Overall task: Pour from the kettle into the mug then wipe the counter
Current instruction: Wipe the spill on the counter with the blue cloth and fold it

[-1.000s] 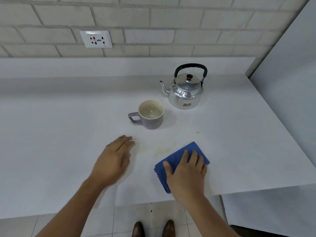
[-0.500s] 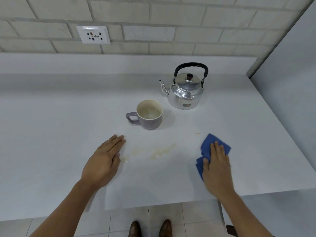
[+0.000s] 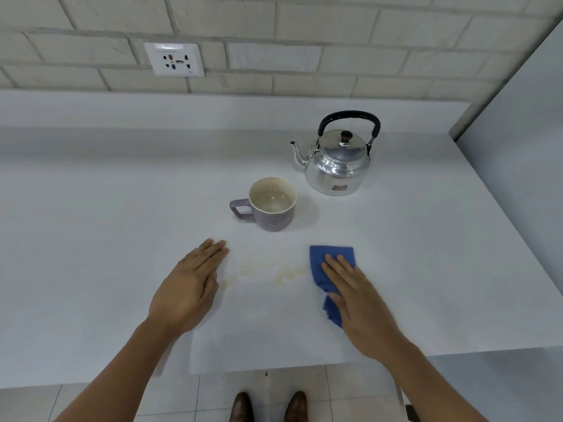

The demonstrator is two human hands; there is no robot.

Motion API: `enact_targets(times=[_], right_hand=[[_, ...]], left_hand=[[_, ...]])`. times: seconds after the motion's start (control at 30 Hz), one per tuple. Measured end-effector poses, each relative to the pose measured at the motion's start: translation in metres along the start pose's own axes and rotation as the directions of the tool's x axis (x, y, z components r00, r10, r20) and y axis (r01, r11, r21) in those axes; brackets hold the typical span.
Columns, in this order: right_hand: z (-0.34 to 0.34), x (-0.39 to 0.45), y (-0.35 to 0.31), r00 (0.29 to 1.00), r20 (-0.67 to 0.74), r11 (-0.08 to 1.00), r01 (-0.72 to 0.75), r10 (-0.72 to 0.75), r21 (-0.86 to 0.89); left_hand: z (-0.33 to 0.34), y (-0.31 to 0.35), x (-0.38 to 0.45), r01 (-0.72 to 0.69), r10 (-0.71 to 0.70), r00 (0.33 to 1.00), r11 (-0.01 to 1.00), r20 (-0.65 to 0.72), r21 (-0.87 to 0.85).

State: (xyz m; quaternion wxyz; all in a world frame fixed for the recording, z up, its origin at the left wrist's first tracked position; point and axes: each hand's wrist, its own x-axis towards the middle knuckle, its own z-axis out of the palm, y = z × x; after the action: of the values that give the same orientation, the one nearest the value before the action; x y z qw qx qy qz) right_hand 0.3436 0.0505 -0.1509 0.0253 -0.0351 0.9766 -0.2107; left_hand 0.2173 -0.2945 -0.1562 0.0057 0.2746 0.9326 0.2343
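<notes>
A shiny metal kettle [image 3: 338,166] with a black handle stands upright at the back right of the white counter [image 3: 91,239]. In front of it, to the left, is a purple mug [image 3: 271,205] with liquid inside, its handle pointing left. My right hand [image 3: 356,296] presses flat on a blue cloth [image 3: 330,260] right of a yellowish spill [image 3: 274,271]. My left hand [image 3: 192,287] lies flat on the counter left of the spill, holding nothing.
A wall socket [image 3: 175,60] sits on the brick wall behind. A grey panel [image 3: 524,147] bounds the counter on the right. The counter's front edge runs just below my wrists, with tiled floor and my shoes [image 3: 268,406] beneath.
My right hand slid the blue cloth right, off the spill, then back leftward toward it. The yellowish stain came into view. My left hand stayed flat on the counter.
</notes>
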Motion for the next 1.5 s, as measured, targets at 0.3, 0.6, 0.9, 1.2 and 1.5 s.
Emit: enact_targets(times=[0.3,0.6,0.9,1.2,1.5], right_hand=[[-0.021,0.046,0.038,0.937,-0.103,0.942,-0.335,0.335,0.012],[0.033,0.035,-0.076,0.999,0.021,0.995,-0.038,0.040,-0.098],[0.005,-0.012,-0.017,0.989,-0.002,0.982,-0.148,0.149,-0.117],[0.036,0.055,-0.096,0.973,-0.066,0.971,-0.227,0.222,-0.080],[0.043,-0.014,-0.097,0.992,0.107,0.991,0.083,-0.071,-0.109]], left_hand=[[0.002,0.002,0.000,0.018,-0.018,1.000,1.000,0.001,0.000],[-0.003,-0.004,-0.002,-0.018,0.017,0.998,1.000,0.064,0.017],[-0.024,-0.026,-0.013,-0.222,0.179,0.957,0.958,0.229,0.179],[-0.025,-0.030,-0.020,-0.187,0.152,0.969,0.967,0.194,0.172],[-0.025,-0.031,-0.021,-0.159,0.130,0.975,0.975,0.181,0.155]])
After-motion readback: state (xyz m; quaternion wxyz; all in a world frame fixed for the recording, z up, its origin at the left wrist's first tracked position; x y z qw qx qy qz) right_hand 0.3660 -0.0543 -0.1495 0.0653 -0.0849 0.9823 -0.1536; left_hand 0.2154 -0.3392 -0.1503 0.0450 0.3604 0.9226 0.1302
